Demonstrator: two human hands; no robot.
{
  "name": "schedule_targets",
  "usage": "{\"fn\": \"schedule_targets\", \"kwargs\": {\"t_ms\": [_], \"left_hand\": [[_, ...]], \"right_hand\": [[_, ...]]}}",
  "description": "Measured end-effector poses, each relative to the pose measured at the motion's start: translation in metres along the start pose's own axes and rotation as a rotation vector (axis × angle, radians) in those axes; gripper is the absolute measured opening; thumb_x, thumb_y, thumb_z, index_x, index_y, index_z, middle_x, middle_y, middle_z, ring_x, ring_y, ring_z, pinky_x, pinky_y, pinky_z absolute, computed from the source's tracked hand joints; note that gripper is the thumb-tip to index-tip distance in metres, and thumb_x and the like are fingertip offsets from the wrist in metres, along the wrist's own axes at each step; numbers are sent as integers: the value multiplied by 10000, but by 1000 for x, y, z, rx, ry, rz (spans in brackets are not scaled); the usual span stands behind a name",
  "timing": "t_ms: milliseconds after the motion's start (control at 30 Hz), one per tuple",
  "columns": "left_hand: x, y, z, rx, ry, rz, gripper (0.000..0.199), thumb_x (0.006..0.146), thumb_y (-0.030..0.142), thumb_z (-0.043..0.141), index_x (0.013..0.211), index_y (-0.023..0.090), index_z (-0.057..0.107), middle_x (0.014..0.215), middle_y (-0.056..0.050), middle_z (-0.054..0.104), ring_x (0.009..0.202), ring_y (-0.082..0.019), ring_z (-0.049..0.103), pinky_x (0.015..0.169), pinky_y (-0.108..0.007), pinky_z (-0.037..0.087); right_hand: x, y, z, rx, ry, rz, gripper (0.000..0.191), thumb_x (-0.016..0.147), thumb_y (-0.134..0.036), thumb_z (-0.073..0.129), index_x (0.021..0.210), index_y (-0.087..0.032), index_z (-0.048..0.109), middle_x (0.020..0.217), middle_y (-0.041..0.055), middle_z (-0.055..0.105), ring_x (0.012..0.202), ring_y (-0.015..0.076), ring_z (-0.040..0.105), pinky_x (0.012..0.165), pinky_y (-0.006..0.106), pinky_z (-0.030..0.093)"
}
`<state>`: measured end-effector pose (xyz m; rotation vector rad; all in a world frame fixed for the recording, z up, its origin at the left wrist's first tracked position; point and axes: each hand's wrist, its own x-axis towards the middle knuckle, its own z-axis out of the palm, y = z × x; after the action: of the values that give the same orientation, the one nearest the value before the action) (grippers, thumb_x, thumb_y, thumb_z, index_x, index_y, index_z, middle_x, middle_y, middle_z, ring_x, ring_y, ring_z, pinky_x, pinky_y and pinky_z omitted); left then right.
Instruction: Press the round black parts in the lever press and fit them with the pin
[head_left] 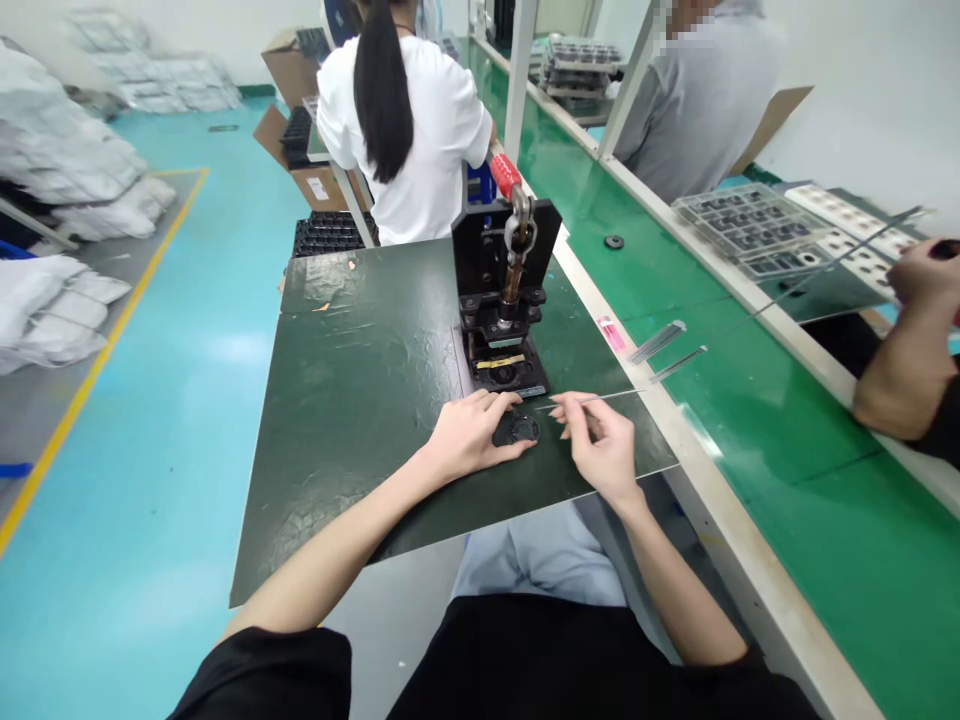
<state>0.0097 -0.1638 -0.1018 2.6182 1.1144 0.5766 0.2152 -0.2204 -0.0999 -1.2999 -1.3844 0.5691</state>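
A round black plastic part (525, 429) lies on the dark green tabletop (352, 400). My left hand (476, 432) curls around it, with the thumb along its near edge and the fingers at its far side. In my right hand (600, 440), thumb and fingers pinch a thin pale strip (622, 393), its left tip pointing at the black part. Just beyond both hands stands a black hand press (504, 310) with a red-gripped lever (505, 175). A yellow strip (500, 362) crosses the press base.
To the right runs a green conveyor belt (795, 420) behind a white rail. Bundles of thin strips (658, 342), a pink label (611, 334) and a black ring (614, 242) lie there. Co-workers sit ahead and across; one arm (911, 350) reaches in. Trays (750, 220) stand at right.
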Motion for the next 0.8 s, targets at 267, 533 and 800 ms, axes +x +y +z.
{"fn": "schedule_targets", "kwargs": {"t_ms": [267, 533, 800], "left_hand": [[-2, 3, 5, 17, -57, 3, 532, 873, 563, 746, 1251, 225, 587, 1083, -41, 798, 996, -234, 753, 698, -297, 564], [-2, 2, 8, -44, -35, 7, 558, 879, 550, 729, 1297, 219, 565, 1159, -58, 776, 1040, -235, 737, 793, -315, 601], [-2, 3, 13, -181, -73, 71, 619, 887, 508, 725, 1388, 232, 492, 1311, -62, 723, 1146, -247, 685, 911, -367, 609]], "right_hand": [[-5, 14, 18, -90, -92, -76, 261, 1048, -344, 509, 945, -197, 699, 849, 61, 750, 702, 157, 717, 642, 267, 607], [-7, 16, 15, -93, 72, -37, 274, 1049, -371, 501, 907, -197, 659, 844, 62, 745, 628, 141, 688, 607, 258, 596], [-6, 17, 14, -111, 59, -28, 289, 1053, -392, 503, 887, -204, 646, 811, 51, 731, 651, 151, 692, 671, 278, 597]]}}
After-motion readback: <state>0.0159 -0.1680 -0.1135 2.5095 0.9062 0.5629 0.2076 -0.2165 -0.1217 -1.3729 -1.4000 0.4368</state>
